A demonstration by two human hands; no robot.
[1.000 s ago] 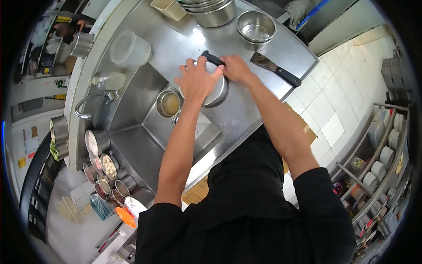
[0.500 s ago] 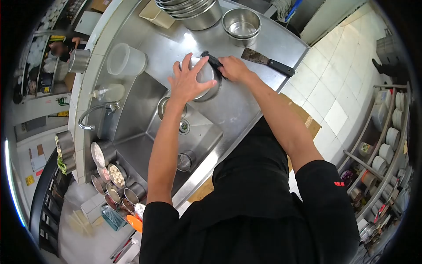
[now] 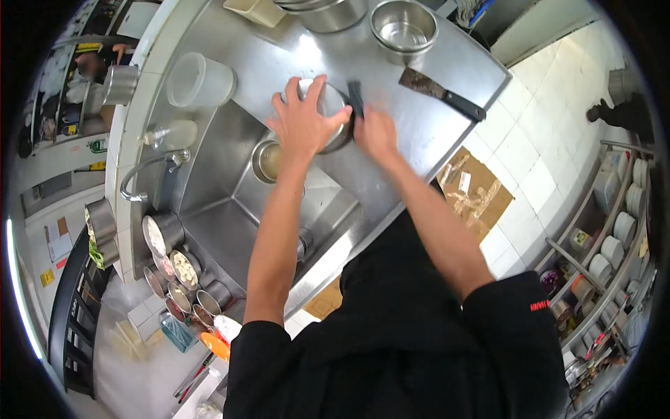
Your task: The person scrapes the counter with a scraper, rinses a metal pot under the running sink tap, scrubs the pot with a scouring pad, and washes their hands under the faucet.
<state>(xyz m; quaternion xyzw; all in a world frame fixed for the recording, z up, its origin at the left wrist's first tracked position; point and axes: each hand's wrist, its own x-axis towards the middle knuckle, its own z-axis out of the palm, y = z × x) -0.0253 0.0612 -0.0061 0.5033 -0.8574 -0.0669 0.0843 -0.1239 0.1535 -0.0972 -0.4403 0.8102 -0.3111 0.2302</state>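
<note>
My left hand [image 3: 301, 131] lies over a round metal pot [image 3: 336, 106] on the steel counter, its spread fingers and thumb curved around it. In my right hand [image 3: 377, 137] is a dark scrubbing pad [image 3: 356, 98], against the pot's right side; motion blurs this hand. Just to the right, a wide-bladed scraper [image 3: 423, 84] with a black handle rests flat on the counter. A small metal container [image 3: 265, 162] sits in the sink below my left wrist. Another metal cup [image 3: 303, 244] there is partly hidden by my left forearm.
Nested metal pots [image 3: 394, 51] and a larger stack [image 3: 336, 21] stand at the back. A clear plastic tub [image 3: 218, 84] is left of the pot, above the faucet [image 3: 134, 187]. Several food-filled containers [image 3: 183, 269] stand beyond the sink [image 3: 209, 230]. A dark-clothed person [image 3: 624, 119] is at right.
My right hand has shifted down and right along the pot's side with the scrubbing pad. My left hand stays on the pot. The view has moved slightly, and more of the person at right shows.
</note>
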